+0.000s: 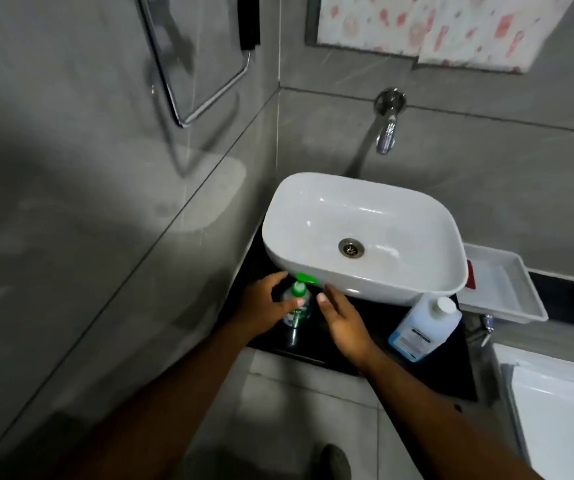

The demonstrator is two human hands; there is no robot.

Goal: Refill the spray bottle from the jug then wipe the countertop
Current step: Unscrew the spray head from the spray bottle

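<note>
While the upright spray bottle [296, 304] stands between both open hands, the left hand [267, 308] is nearer than the right hand [342, 323], neither gripping yet.

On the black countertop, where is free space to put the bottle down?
The bare patch of countertop lies between the right hand and the jug, in front of the basin. The left corner is crowded: both hands, left hand included, surround the green-topped bottle. Right of the jug, a tray fills the space.

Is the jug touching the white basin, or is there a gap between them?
Apart. The head view shows a strip of dark countertop between the jug and the white basin.
</note>
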